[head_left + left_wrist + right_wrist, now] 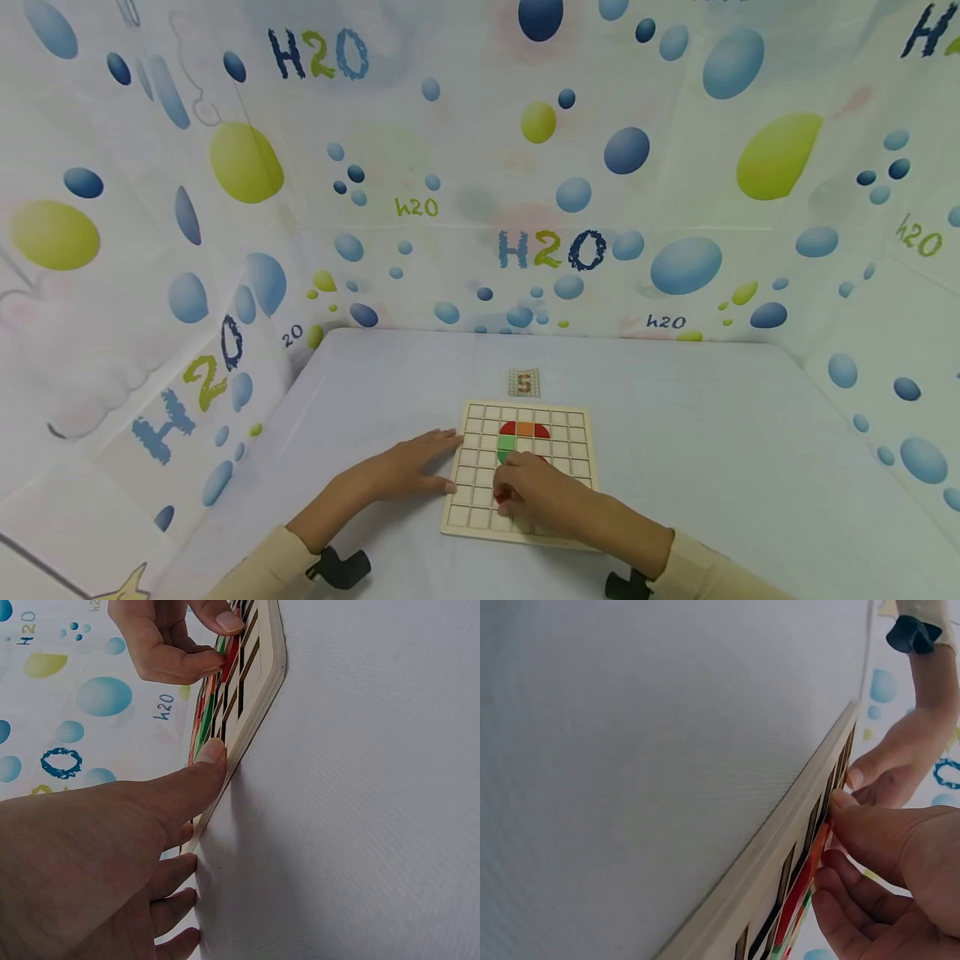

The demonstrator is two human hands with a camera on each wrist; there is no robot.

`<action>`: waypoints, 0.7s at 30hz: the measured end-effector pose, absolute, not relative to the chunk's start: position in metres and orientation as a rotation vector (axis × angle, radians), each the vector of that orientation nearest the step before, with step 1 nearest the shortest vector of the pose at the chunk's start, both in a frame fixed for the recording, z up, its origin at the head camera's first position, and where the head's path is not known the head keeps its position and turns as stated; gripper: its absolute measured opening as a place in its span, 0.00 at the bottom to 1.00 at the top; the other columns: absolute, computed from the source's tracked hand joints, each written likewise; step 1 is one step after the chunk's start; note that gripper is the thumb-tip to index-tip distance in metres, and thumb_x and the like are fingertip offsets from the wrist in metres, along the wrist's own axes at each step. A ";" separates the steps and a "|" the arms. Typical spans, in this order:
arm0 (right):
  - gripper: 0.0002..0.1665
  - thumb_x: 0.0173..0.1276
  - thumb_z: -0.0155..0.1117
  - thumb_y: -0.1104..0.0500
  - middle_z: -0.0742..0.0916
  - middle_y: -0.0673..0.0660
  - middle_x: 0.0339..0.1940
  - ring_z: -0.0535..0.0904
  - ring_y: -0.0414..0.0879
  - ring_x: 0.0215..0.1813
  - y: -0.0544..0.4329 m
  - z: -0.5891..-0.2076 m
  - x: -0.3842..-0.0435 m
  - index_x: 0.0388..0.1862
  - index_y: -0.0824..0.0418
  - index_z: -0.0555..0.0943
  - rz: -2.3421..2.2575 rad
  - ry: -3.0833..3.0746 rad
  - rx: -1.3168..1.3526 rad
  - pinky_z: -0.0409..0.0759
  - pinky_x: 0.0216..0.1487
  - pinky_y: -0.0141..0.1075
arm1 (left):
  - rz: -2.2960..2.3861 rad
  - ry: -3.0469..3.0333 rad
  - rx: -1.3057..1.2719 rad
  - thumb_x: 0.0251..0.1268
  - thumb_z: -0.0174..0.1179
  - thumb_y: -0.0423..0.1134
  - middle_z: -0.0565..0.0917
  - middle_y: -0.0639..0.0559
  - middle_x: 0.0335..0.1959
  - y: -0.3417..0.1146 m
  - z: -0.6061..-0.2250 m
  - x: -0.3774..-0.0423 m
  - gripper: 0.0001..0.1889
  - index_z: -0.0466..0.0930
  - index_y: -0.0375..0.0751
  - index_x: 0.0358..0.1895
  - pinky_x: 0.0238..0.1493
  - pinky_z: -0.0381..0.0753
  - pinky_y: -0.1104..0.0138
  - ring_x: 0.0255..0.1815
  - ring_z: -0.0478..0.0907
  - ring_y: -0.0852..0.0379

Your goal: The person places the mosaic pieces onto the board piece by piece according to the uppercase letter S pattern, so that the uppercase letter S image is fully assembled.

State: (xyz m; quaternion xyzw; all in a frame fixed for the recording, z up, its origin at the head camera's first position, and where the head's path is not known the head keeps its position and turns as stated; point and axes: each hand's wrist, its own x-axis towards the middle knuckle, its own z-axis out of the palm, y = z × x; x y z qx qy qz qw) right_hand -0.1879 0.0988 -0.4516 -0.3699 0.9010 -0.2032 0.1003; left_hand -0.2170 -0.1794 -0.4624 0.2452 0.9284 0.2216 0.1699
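A square wooden grid board (465, 497) lies on the table in the head view. Coloured tiles sit in its cells: an orange square (525, 429) between two red rounded ones, with green tiles (506, 447) below. My right hand (536, 492) is over the board, its thumb and fingers curled at a red tile (230, 661) in a lower-left cell, pinching it; the fingers partly hide it. On the board's left edge rests my left hand (408, 467), fingers extended and apart, with its thumb (212, 752) on the rim in the left wrist view.
A small gridded card (524, 382) with a brownish 5-like figure lies just beyond the board. White cloth covers the table (675, 417). Behind it and at both sides hang white sheets printed with bubbles and H2O lettering (552, 250).
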 end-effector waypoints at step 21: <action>0.03 0.75 0.72 0.55 0.80 0.40 0.39 0.72 0.34 0.43 0.102 -0.451 -0.190 0.44 0.49 0.85 -0.598 2.682 -1.090 0.80 0.44 0.24 | 0.594 2.642 0.717 0.72 0.67 0.59 0.63 0.44 0.84 -0.178 -0.461 -0.218 0.42 0.63 0.46 0.83 0.80 0.64 0.41 0.85 0.57 0.40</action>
